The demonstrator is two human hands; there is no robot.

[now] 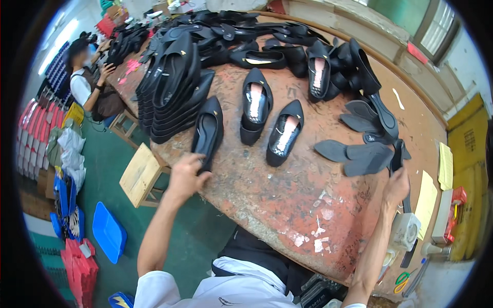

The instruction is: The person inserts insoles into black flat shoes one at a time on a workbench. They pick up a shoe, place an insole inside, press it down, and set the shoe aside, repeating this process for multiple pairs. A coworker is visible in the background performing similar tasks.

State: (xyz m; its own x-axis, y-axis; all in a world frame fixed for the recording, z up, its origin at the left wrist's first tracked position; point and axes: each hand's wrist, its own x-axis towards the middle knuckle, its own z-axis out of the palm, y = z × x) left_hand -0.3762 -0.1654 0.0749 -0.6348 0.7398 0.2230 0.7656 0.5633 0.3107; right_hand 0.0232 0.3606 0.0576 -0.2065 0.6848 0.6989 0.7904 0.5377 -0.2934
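The left hand (186, 179), left of centre, has its thumb and fingers parted around the heel end of a black pointed shoe (208, 131); whether the skin touches it cannot be told. That shoe lies just beyond the fingers, toe toward the top of the frame. At right, the right hand (396, 186) pinches the near end of a dark insole (397, 156), which rises from the fingertips beside loose grey insoles (367, 159) on the worn table (257, 195).

Between the hands, farther up, stand two black shoes (285, 134) with shiny, pale-patched insides; a shoe stack (172, 102) leans at upper left. Dark lettering marks the yellow panel (467, 154) at far right, and small marks on the stacked shoes' linings are too fine to read.

The insole's lower end is hidden by the right hand's fingers, the shoe's heel is partly covered by the left, and the wearer's white shirt (236, 292) is cut off below.
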